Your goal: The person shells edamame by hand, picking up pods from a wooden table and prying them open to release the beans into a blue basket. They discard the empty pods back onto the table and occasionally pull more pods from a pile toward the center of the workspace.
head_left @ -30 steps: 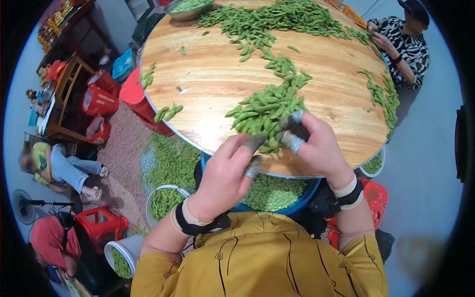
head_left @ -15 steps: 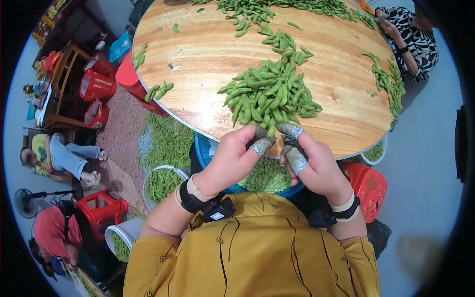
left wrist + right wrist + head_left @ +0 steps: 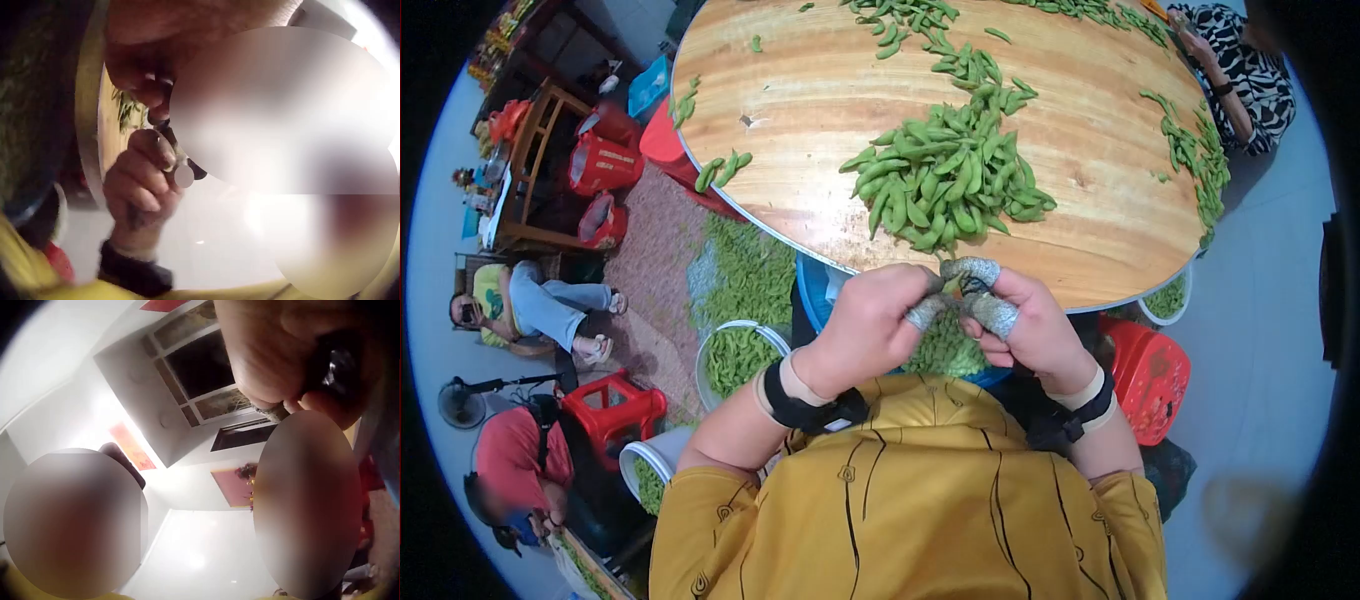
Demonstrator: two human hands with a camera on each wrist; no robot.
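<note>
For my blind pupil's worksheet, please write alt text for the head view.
A left hand and right hand, some fingers wrapped, are close together at a table, above a tub of beans. Green pods are heaped on the table.

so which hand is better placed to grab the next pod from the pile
Right hand, probably, but narrowly: its wrapped fingertip sits nearer the pile. The left hand is close, its fingertips slightly farther back.

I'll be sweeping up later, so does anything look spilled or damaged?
Yes: a loose green heap, apparently pods or hulls, lies on the floor beside the table, perhaps deliberately. A small mark breaks the table's wood grain; it could be damage.
</note>
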